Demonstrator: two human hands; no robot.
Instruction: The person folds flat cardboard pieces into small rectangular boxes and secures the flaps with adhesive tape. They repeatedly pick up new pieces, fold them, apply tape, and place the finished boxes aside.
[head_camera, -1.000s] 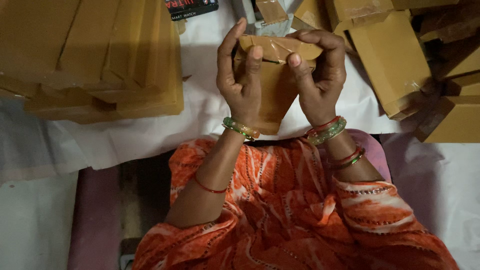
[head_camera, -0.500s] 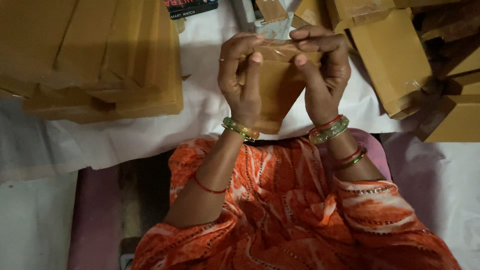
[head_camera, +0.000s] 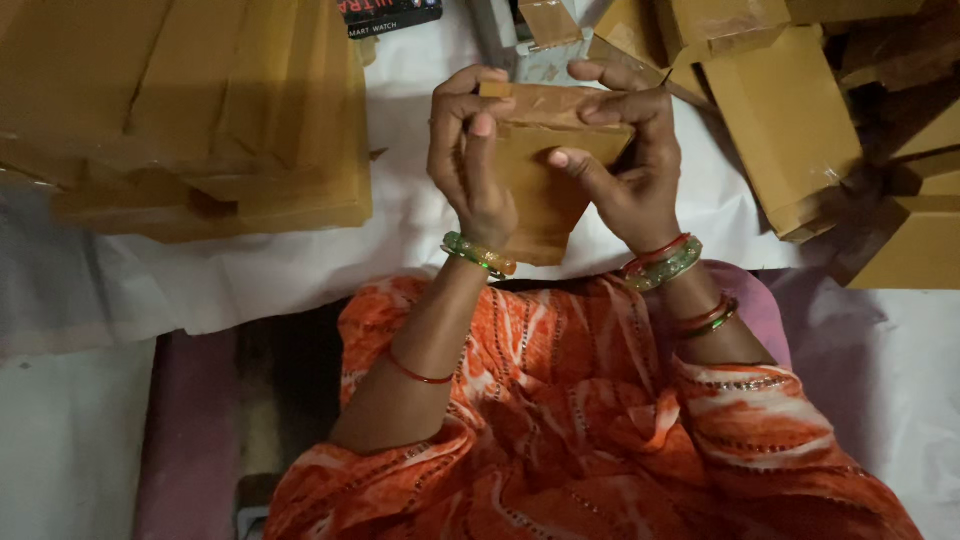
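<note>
Both hands hold one small brown cardboard box up over the lap. The left hand and right hand squeeze its top flap (fingers curled tight). A stack of flat cardboard lies nearby on the white sheet.

We can't see the small carton's left side, hidden behind left hand. Flat cardboard stack cut off at top & left edge. Boxes at right cropped, too dark to separate.

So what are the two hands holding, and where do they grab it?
Both hold one small brown cardboard box. The left hand grips its left side, the right hand its right side, fingers over the top flap.
</note>
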